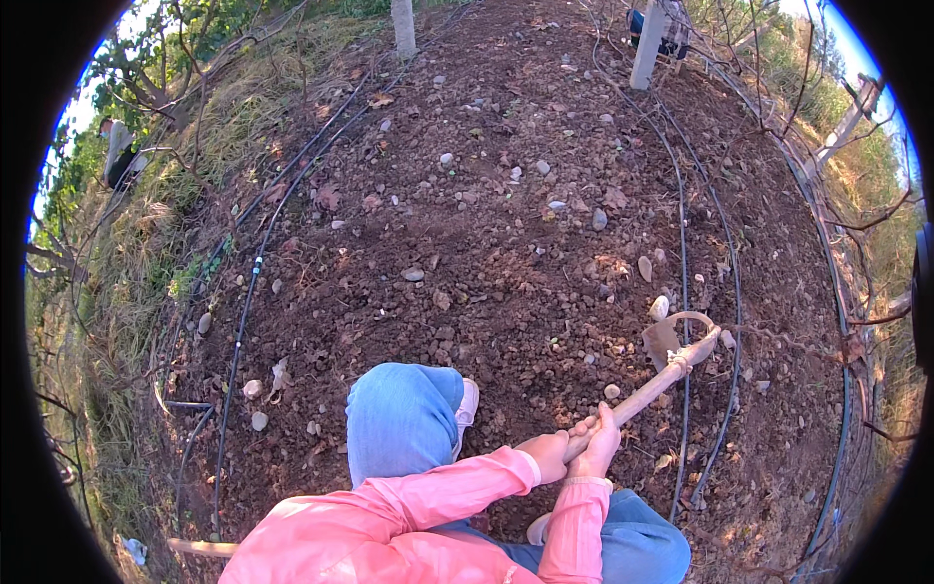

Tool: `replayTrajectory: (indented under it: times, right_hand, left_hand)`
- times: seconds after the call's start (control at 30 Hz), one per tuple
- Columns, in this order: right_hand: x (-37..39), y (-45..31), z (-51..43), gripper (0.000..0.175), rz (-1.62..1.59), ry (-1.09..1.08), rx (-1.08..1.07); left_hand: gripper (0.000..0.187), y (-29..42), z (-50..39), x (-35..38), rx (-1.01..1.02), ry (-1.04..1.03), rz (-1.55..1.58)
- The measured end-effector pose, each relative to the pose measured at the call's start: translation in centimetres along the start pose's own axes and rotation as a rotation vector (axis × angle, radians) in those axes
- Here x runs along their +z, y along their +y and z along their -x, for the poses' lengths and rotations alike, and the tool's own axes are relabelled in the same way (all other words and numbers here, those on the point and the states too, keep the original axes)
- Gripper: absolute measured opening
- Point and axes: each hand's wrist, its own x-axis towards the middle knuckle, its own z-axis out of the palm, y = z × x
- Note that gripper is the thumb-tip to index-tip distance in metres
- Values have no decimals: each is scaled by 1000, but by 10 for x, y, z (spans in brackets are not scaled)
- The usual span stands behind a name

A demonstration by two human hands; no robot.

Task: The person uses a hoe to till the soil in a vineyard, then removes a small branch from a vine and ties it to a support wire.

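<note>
Both of my hands grip the wooden handle of a hoe at the lower right of centre. My left hand is wrapped round the handle nearer my body, and my right hand is right beside it, a little farther along the shaft. The metal hoe blade, joined to the handle by a curved neck, is beside a black drip hose, near a pale stone. Whether the blade touches the soil cannot be told. Loose brown soil with scattered stones and dry leaves lies before me.
Two black hoses run along the left side. Concrete posts stand ahead, with bare vine branches at the right. One person is at the far left, another behind a post. A wooden stick shows at lower left.
</note>
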Motion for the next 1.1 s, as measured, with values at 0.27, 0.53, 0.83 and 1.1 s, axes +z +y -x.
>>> replayTrajectory:
  times: [0.27, 0.53, 0.83, 1.1]
  right_hand:
    - [-16, 34, -41, 19, -22, 108, 135]
    - [-28, 43, -53, 21, -18, 73, 112]
    - [-45, 54, -65, 23, -26, 9, 47]
    - [-35, 33, -7, 38, -131, -206, 144]
  left_hand:
    - [46, -13, -25, 9, -54, -34, -21]
    - [48, -11, -18, 9, 65, 0, -127]
    - [39, -3, -8, 15, -209, -55, -149]
    - [32, 1, 13, 6, -117, -34, -100]
